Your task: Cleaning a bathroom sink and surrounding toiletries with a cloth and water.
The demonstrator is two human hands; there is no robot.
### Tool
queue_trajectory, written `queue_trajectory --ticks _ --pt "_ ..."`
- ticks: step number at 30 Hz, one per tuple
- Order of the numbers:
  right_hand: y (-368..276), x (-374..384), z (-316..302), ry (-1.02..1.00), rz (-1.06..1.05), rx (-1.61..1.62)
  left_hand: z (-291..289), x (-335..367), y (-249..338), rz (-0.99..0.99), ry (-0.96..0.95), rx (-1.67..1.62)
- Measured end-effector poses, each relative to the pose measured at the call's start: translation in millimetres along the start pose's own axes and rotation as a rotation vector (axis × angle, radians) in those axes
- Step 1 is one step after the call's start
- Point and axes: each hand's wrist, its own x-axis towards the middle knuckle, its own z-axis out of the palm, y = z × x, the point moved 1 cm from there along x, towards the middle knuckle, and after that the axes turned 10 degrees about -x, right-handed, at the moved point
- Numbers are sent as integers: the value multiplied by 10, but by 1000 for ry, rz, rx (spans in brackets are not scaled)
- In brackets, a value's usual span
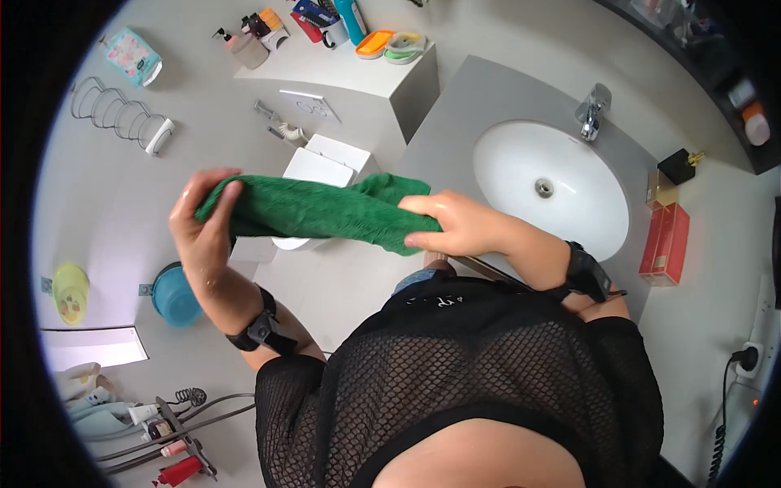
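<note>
A green cloth [313, 210] is stretched sideways between my two hands, in front of my body. My left hand [207, 220] grips its left end, fingers and thumb closed on the fabric; the hand looks wet. At the other end my right hand [455, 224] pinches the cloth between thumb and fingers, and a folded part sticks up beside it. To the right of the cloth is a white oval sink [496, 175] set in a grey counter [446, 130]. A chrome faucet [594, 114] stands at its back edge.
Behind the cloth is a white toilet [321, 167]. A ledge [350, 71] above it carries bottles and sponges. A red box [665, 244] stands on the counter's right side. A blue basin [176, 294] and a yellow one [71, 293] hang at left, above a shower shelf [183, 439].
</note>
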Motion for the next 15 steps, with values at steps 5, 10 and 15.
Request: queue_trajectory --ticks 5,10,15 --pt "31 -228 -54 54 -42 406 269 113 -353 43 154 73" --pt "514 -309 -414 439 107 494 1101 763 -1036 96 184 205" --pt "1548 -423 -701 828 412 -124 2414 1202 -1638 62 -98 505"
